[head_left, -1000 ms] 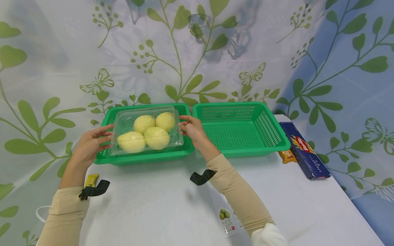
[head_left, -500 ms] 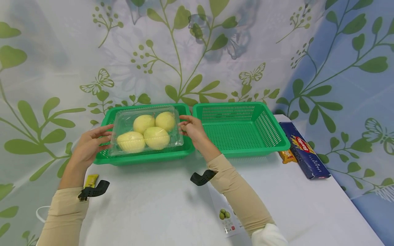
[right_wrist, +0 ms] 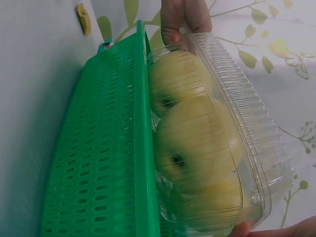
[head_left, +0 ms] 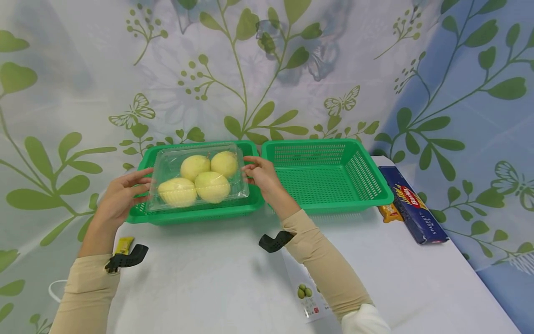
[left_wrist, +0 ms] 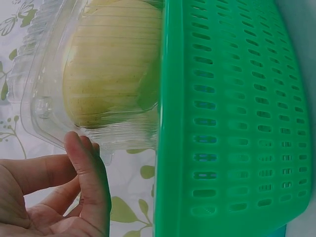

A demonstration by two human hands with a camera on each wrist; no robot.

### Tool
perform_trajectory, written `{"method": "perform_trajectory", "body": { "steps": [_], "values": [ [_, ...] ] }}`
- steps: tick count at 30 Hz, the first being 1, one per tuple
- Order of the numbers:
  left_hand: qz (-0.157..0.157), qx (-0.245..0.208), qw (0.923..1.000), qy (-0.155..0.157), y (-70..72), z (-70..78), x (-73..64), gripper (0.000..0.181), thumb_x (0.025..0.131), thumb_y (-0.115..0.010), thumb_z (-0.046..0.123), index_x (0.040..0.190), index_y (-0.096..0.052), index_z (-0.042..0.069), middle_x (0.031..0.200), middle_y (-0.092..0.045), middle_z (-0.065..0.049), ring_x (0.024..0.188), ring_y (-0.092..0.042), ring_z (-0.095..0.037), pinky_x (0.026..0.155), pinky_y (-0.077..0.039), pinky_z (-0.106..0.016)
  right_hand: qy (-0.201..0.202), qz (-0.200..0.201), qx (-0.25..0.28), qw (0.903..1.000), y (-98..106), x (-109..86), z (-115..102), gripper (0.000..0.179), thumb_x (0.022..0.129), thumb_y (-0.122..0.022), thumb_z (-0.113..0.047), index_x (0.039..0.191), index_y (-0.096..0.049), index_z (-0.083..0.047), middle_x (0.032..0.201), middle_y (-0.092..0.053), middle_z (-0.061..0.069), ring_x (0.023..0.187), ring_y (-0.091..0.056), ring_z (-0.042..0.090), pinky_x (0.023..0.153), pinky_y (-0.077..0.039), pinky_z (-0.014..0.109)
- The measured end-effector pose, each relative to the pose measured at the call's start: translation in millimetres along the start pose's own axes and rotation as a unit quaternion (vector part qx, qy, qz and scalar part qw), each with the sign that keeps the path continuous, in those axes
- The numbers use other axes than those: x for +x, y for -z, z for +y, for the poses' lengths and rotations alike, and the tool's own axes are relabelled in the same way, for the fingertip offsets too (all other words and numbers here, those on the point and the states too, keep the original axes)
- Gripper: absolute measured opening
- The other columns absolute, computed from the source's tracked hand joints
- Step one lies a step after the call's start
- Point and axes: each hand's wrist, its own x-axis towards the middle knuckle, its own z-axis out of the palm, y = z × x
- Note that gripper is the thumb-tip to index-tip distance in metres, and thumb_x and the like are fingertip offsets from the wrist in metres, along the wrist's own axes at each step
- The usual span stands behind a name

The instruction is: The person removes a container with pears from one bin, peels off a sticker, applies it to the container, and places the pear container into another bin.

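A clear plastic container [head_left: 167, 164] with several pale yellow-green pears [head_left: 212, 187] lies between my hands, in the left green basket [head_left: 200, 214]. Its lid and flanged edge stand above the basket's rim; whether its bottom rests on the basket cannot be seen. My left hand [head_left: 118, 199] holds the container's left end, fingertips at the lower corner of its edge in the left wrist view. At the right end, my right hand [head_left: 263, 178] grips the edge with bent fingers. Only a finger and thumb part of it show at the bottom of the right wrist view.
To the right stands a second green basket [head_left: 325, 185] with nothing in it. Beside it lie a blue spaghetti box [head_left: 413, 206] and an orange packet [head_left: 390, 212]. A yellow packet [head_left: 123, 245] is near my left wrist, and a printed card [head_left: 306, 297] lies under my right forearm.
Almost nothing moves. The container and the pears shift by a hair, with both hands staying at its two ends.
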Motion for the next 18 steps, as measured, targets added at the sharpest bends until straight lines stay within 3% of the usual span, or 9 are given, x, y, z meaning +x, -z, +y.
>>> {"method": "perform_trajectory", "body": {
  "steps": [18],
  "values": [
    [-0.001, 0.002, 1.0, 0.001, -3.0, 5.4, -2.8, 0.059, 0.101, -0.06, 0.012, 0.156, -0.037, 0.008, 0.111, -0.056, 0.011, 0.097, -0.058, 0.001, 0.074, -0.057, -0.016, 0.005, -0.004, 0.008, 0.9999, 3.6, -4.5, -2.1, 0.044, 0.102, -0.05, 0.0, 0.145, -0.052, -0.01, 0.106, -0.059, 0.005, 0.091, -0.06, 0.015, 0.079, -0.054, 0.023]
  ]
}}
